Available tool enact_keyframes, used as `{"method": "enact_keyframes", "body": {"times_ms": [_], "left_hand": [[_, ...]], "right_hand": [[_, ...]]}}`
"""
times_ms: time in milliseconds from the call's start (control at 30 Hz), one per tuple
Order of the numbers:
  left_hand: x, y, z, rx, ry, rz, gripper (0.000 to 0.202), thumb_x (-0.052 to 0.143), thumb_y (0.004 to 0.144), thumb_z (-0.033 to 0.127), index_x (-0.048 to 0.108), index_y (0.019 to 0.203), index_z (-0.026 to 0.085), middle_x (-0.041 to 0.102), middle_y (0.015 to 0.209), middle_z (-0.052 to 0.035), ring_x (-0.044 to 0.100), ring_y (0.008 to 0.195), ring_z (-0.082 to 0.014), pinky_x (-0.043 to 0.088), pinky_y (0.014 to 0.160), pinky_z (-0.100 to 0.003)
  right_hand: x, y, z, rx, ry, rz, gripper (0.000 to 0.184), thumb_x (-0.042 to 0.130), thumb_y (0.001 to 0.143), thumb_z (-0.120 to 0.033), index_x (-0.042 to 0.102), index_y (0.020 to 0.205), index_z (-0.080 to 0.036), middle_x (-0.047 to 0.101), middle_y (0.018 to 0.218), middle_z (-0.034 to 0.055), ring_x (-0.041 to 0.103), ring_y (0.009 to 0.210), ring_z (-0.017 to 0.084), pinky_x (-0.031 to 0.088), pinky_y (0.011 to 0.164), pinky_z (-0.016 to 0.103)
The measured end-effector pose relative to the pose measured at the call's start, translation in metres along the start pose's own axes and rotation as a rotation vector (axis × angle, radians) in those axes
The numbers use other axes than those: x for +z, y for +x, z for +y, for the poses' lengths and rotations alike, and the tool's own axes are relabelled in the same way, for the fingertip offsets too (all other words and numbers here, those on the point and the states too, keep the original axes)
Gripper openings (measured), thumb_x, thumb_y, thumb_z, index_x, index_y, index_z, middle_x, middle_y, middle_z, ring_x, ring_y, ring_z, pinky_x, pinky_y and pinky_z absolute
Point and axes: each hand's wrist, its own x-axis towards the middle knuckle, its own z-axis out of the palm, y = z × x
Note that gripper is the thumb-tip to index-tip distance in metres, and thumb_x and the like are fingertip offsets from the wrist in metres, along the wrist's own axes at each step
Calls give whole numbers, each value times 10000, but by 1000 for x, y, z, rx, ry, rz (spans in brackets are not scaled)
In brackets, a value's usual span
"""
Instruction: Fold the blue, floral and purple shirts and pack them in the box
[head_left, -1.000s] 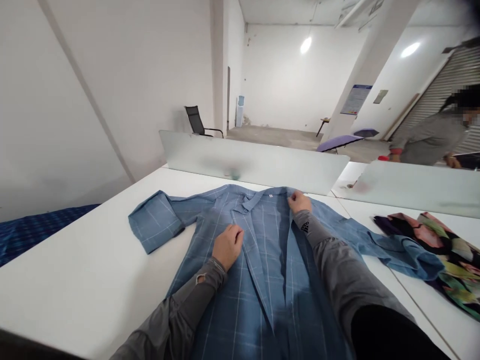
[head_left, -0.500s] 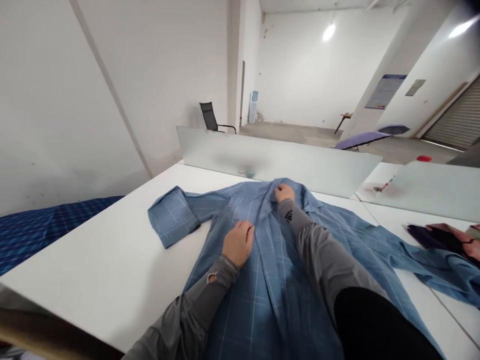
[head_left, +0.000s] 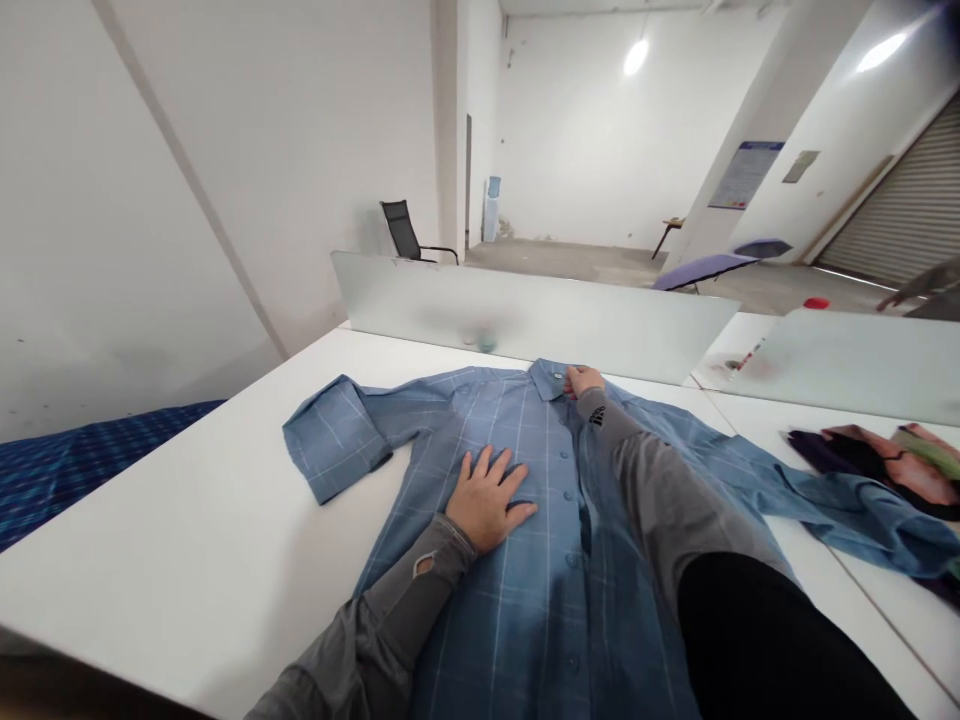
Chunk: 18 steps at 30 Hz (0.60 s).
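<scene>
I am looking down over a long white desk [head_left: 187,560], and a blue windowpane-checked cotton shirt [head_left: 525,600] is lying spread across it, front up and buttoned, with its sleeves stretching out to either side. A frosted glass divider panel [head_left: 525,315] is standing along the desk's far edge, just behind the shirt. A crumpled multicoloured cloth [head_left: 892,465] is lying on the desk at the far right, and the end of one shirt sleeve is resting against it. My left hand [head_left: 489,497] is lying flat on the shirt's chest, just beside the line of buttons, its grip spread wide with the fingers fanned apart. My right hand [head_left: 581,380] is reaching farther up the shirt, its grip pressed together and pinching the small blue collar [head_left: 547,378] at the top of the button line.
</scene>
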Motion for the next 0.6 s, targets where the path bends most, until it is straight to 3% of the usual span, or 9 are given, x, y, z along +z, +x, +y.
{"method": "enact_keyframes", "body": {"times_ms": [100, 200, 300, 367, 467, 600], "left_hand": [[-1, 0, -1, -8, -9, -17, 623, 511, 856, 614, 477, 1384, 285, 418, 1477, -123, 292, 1368, -412, 185, 1082, -673], [-6, 1, 0, -23, -17, -44, 737, 540, 799, 679, 445, 1409, 278, 382, 1498, -135, 268, 1372, -441, 160, 1073, -695], [-13, 1, 10, 56, -37, -28, 730, 566, 814, 624, 420, 1425, 253, 337, 1524, -137, 248, 1389, -421, 200, 1085, -652], [-17, -1, 22, 205, -85, -41, 608, 550, 864, 542, 464, 1389, 248, 397, 1490, -116, 304, 1379, -350, 265, 1102, -546], [-21, -8, 45, 398, -122, -130, 409, 522, 909, 465, 572, 1257, 256, 562, 1318, -83, 442, 1281, -263, 358, 1048, -412], [-26, -16, 75, 315, -46, -138, 339, 431, 956, 439, 604, 1153, 224, 630, 1073, -84, 580, 1012, -231, 439, 864, -351]], "right_hand": [[-32, -19, 16, 45, -30, -12, 227, 436, 892, -174, 653, 929, -116, 670, 710, 45, 617, 578, 117, 454, 538, 206], [-50, -48, 35, 57, -89, -94, 153, 535, 842, -192, 665, 808, -118, 644, 598, 36, 600, 523, 131, 438, 526, 215], [-49, -74, 46, 65, -154, -164, 275, 615, 823, -327, 647, 653, -113, 614, 527, 74, 629, 579, 184, 461, 580, 254], [-44, -84, 48, 74, -195, -139, 324, 658, 788, -404, 643, 635, -118, 638, 588, 117, 662, 732, 244, 486, 664, 289], [-36, -85, 47, 85, -209, -71, 202, 705, 737, -327, 666, 706, -132, 684, 775, 153, 647, 940, 291, 488, 788, 325], [-33, -77, 45, 66, -131, -71, 65, 636, 746, -173, 685, 718, -141, 688, 752, 128, 660, 859, 264, 491, 765, 313]]}}
